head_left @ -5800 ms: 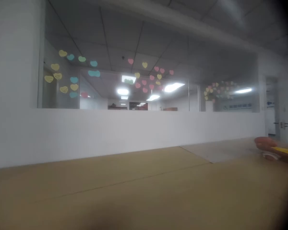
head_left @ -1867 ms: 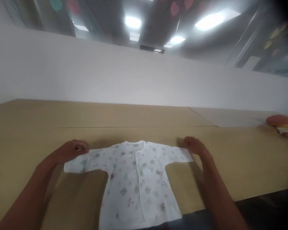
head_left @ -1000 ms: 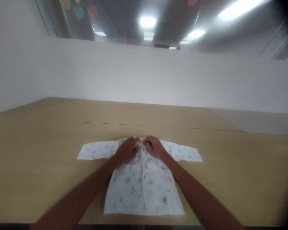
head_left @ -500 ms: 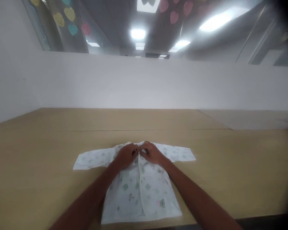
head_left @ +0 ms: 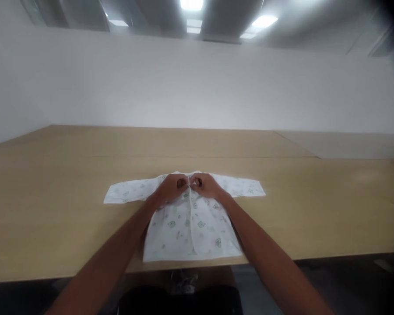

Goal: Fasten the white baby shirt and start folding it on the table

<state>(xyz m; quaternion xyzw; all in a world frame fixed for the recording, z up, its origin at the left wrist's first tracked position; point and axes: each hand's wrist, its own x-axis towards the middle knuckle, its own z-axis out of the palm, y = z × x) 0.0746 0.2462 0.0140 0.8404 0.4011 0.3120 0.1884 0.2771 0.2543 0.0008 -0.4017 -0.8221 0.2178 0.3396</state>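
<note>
Flat, greyish light from ceiling panel lights (head_left: 191, 4) far above and beyond the fingers (head_left: 180, 182) falls dimly over the pale desk (head_left: 52, 210). The lights glare white at the frame's top edge, and soft shadows pool under both forearms and below the desk's near edge. The white baby shirt (head_left: 190, 227) beneath the fingers reads softly, its small print slightly blurred, while the wide lens bows the desk's lines and darkens the corner far right of the fingers into a black vignette.

Tan table (head_left: 46, 210), white wall (head_left: 197, 83), ceiling lights (head_left: 191, 4)
</note>
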